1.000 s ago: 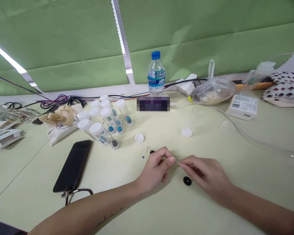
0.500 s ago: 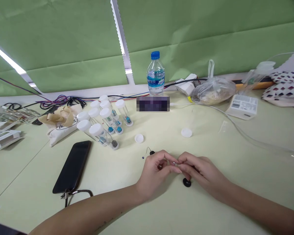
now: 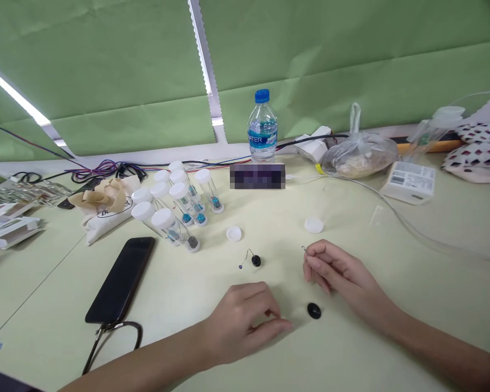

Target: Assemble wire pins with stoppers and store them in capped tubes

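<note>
Between the thumb and forefinger of my right hand (image 3: 341,269) is a small thin metal piece (image 3: 304,249), its tip pointing up and left. My left hand (image 3: 249,321) rests low over the table, thumb and fingers apart, with nothing seen between them. A black disc (image 3: 314,311) lies on the table between my hands. Beyond my left hand stands a small black round base (image 3: 256,261) with a bent wire (image 3: 249,252) and a tiny dark bead at its end. Two white caps, one left (image 3: 233,233) and one right (image 3: 313,225), lie farther back.
Clear tubes with white lids (image 3: 163,219) stand in a group at the left, near a black phone (image 3: 120,280) and a cloth pouch (image 3: 110,209). A water bottle (image 3: 262,130), plastic bag (image 3: 361,155), white box (image 3: 408,182) and cables line the back.
My hands have parted. My left hand has moved down and opened, uncovering the black base. My right hand has shifted slightly up and right with the metal piece.
</note>
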`<state>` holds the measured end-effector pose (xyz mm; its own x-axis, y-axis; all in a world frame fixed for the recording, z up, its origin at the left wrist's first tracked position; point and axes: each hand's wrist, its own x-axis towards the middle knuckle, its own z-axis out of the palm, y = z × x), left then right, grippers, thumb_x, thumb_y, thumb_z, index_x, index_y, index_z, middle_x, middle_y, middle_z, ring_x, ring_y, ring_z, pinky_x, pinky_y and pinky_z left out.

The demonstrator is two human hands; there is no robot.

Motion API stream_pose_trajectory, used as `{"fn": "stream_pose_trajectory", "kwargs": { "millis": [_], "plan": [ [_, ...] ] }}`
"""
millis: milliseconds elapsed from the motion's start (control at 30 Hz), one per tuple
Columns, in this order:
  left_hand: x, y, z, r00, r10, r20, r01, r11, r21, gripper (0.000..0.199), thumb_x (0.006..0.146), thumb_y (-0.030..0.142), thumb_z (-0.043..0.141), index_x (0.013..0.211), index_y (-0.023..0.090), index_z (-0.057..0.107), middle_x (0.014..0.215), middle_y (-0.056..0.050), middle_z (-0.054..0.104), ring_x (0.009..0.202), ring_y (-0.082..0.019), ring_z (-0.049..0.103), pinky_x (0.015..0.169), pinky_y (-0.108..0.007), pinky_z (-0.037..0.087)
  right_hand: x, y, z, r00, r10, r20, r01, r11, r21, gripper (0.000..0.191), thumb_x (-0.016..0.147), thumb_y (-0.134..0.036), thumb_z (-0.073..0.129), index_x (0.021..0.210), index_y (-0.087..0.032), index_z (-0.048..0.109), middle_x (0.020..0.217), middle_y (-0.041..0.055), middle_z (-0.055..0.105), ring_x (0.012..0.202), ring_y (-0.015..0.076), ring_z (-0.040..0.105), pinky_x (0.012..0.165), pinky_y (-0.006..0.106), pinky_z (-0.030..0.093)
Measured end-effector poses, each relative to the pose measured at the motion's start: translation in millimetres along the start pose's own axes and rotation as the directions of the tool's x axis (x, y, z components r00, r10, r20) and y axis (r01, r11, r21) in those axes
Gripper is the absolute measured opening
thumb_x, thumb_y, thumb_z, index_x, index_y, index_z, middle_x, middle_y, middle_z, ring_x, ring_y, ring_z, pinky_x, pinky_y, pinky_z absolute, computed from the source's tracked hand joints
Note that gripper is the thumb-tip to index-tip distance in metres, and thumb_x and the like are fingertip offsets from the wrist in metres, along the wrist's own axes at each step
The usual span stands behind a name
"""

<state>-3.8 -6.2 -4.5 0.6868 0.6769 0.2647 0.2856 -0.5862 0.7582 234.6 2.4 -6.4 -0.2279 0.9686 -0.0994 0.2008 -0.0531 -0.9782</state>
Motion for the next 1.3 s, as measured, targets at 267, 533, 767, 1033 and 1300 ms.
{"fn": "stream_pose_trajectory", "kwargs": {
  "millis": [267, 533, 767, 1033, 1300],
  "plan": [
    [7, -24, -64.9, 0.825, -0.108, -0.554, 0.132, 0.991, 0.003, 0.02, 0.095, 0.02, 0.04, 0.102, 0.022, 0.058, 0.089, -0.003, 0.061, 0.061, -0.011, 0.051, 0.062, -0.026, 0.043, 0, 0, 0, 1.0, 0.025, -0.013, -0.024, 1.0, 0.02, 0.024, 0.093, -0.045, 0.049, 0.089, -0.021, 0.051, 0.069, -0.0006, 0.062, 0.052, 0.0101, 0.044, 0.051, 0.025, 0.038],
    [31, -46, -45.9, 0.938, -0.346, 0.021, 0.341, 0.91, -0.234, 0.025, 0.081, 0.016, 0.058, 0.105, 0.02, 0.064, 0.101, -0.006, 0.067, 0.092, -0.018, 0.062, 0.081, -0.029, 0.048, 1, 1, 0, 0.999, 0.032, -0.002, -0.032, 0.999, 0.02, 0.023, 0.094, -0.044, 0.048, 0.089, -0.022, 0.05, 0.069, -0.0013, 0.062, 0.051, 0.0097, 0.042, 0.052, 0.024, 0.037],
    [49, -36, -21.5, 0.941, -0.337, -0.017, 0.329, 0.928, -0.173, 0.012, 0.081, 0.021, 0.06, 0.089, 0.02, 0.069, 0.085, -0.003, 0.067, 0.079, -0.017, 0.058, 0.074, -0.028, 0.044, 2, -1, 1, 1.0, 0.026, -0.009, -0.026, 1.0, 0.016, 0.022, 0.094, -0.043, 0.048, 0.09, -0.021, 0.05, 0.068, -0.0008, 0.062, 0.051, 0.0098, 0.043, 0.05, 0.023, 0.037],
    [54, -39, -17.0, 0.893, -0.442, -0.085, 0.308, 0.737, -0.601, 0.024, 0.073, 0.02, 0.071, 0.097, 0.018, 0.067, 0.085, -0.003, 0.066, 0.08, -0.016, 0.059, 0.077, -0.029, 0.045, 7, -4, 11, 0.992, -0.084, -0.098, 0.07, 0.988, -0.135, 0.025, 0.092, -0.043, 0.051, 0.084, -0.021, 0.058, 0.067, 0.0008, 0.063, 0.051, 0.0108, 0.047, 0.049, 0.024, 0.041],
    [55, -41, -15.3, 0.876, -0.481, -0.047, 0.274, 0.575, -0.771, 0.016, 0.068, 0.013, 0.074, 0.084, 0.015, 0.07, 0.079, -0.002, 0.068, 0.072, -0.013, 0.059, 0.074, -0.029, 0.046, 27, -6, 25, 0.988, -0.102, -0.114, 0.092, 0.991, -0.094, 0.024, 0.089, -0.042, 0.056, 0.081, -0.02, 0.06, 0.065, 0.0003, 0.063, 0.056, 0.012, 0.052, 0.054, 0.025, 0.046]
  ]
}}
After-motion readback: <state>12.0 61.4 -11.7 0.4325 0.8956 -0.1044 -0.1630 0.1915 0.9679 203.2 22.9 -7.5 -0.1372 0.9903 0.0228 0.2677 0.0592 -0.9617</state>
